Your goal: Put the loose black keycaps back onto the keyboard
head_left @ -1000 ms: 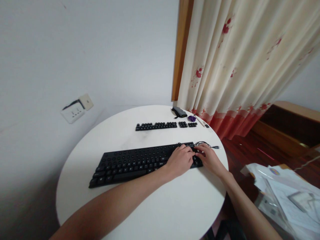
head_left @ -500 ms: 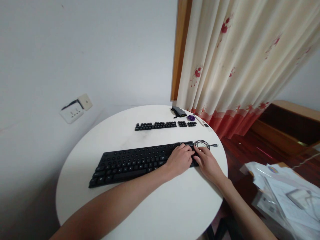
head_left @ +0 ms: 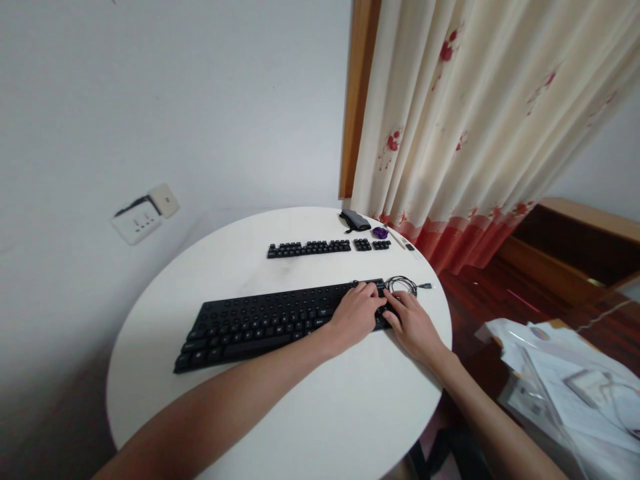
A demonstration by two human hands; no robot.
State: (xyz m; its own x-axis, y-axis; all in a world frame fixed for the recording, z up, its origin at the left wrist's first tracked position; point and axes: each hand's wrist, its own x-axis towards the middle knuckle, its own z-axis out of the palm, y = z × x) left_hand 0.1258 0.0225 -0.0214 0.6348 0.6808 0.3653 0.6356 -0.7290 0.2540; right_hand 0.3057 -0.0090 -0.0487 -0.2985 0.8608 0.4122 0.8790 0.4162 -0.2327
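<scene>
A black keyboard (head_left: 260, 325) lies across the middle of the round white table (head_left: 320, 413). My left hand (head_left: 356, 315) rests on its right end, fingers bent down onto the keys and pressing the board. Just right of it, my right hand (head_left: 413, 325) has its fingertips drawn together at the keyboard's right edge; what they pinch is hidden. The keyboard's coiled black cable (head_left: 403, 285) lies just beyond both hands. A row of loose black keycaps (head_left: 310, 249) is lined up farther back.
A dark grey case (head_left: 355, 221), a small purple object (head_left: 380, 233) and a thin white stick (head_left: 400, 240) sit at the table's far edge. A floral curtain (head_left: 465, 133) hangs behind. A wall socket (head_left: 137, 219) is at left; papers in plastic (head_left: 565, 373) at right.
Both hands have stayed at the keyboard's right end; my right hand has drawn slightly closer to the left one. The view has shifted a little.
</scene>
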